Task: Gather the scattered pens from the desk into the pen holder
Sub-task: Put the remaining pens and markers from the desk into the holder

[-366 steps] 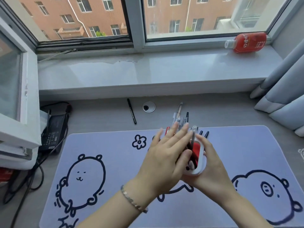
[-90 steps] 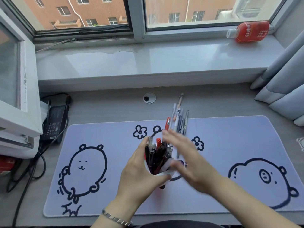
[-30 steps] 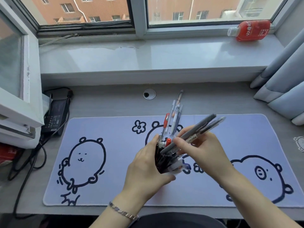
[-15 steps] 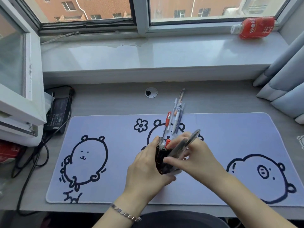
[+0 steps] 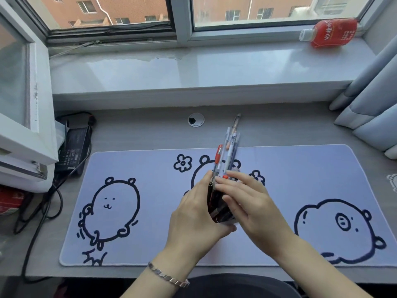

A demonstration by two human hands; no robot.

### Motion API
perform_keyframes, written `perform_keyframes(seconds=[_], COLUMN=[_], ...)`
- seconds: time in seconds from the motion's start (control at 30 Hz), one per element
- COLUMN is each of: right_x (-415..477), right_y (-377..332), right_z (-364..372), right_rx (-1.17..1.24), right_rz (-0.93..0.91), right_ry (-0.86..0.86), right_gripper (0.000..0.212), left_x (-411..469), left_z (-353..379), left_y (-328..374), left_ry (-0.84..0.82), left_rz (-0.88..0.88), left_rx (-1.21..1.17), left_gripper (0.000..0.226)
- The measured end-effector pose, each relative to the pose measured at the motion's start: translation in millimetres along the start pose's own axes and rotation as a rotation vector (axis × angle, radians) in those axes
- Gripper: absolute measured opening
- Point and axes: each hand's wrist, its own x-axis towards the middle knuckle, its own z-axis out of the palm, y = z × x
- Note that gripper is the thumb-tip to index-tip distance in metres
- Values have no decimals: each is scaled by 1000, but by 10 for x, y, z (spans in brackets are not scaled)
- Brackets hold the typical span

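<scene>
Over the middle of the desk mat [image 5: 150, 168] my left hand [image 5: 193, 218] grips the pen holder [image 5: 226, 222], tilted away from me. Only a sliver of its white rim shows between my hands. The holder is packed with dark pens [image 5: 216, 208]. Several longer pens [image 5: 229, 147], one with a red cap, stick out of it toward the window. My right hand [image 5: 251, 203] lies over the holder's mouth, with its fingers and thumb closed around the pens there. No loose pens show on the desk.
A black power adapter [image 5: 73, 147] with cables lies at the desk's left edge, under an open window sash. A round cable hole [image 5: 196, 120] is behind the mat. A red bottle [image 5: 330, 33] lies on the windowsill. Grey curtains [image 5: 369, 93] hang at the right.
The grey pens that my right hand held out to the right have gone down into the holder. My right hand now covers the holder's mouth; my left hand still holds the holder.
</scene>
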Motion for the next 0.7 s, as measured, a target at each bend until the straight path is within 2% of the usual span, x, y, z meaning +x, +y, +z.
perform_keyframes(seconds=[0.07, 0.13, 0.27, 0.37, 0.43, 0.5, 0.57, 0.6, 0.67, 0.7], right_x=[6, 5, -64, -117, -81, 35, 193, 289, 472, 555], right_y=[15, 30, 19, 2, -4, 13, 135, 247, 572, 735], right_z=[-80, -185, -189, -46, -35, -82, -113, -116, -84, -45], right_rx=[78, 76, -226, -369, -323, -59, 222, 266, 117, -14], right_rz=[32, 25, -173, -184, -220, -236, -102, 4, 211, 286], right_ry=[-100, -106, -158, -263, -311, -326, -210, -104, 10, -28], right_gripper=[53, 53, 46, 56, 58, 49, 39, 35, 24, 20], left_x=[9, 13, 18, 27, 22, 17, 12, 12, 26, 39], left_z=[-5, -14, -40, -45, -46, -45, -55, -65, -91, -110], left_y=[-15, -33, -37, -56, -90, -124, -144, -148, -152, -161], left_ry=[2, 9, 17, 17, 9, 3, 4, 14, 42, 54], left_rz=[-9, -20, -14, -8, -13, -32, -52, -59, -79, -90], left_rx=[9, 5, -11, -21, -31, -61, -73, -74, -88, -99], left_gripper=[102, 101, 101, 103, 102, 100, 100, 99, 96, 95])
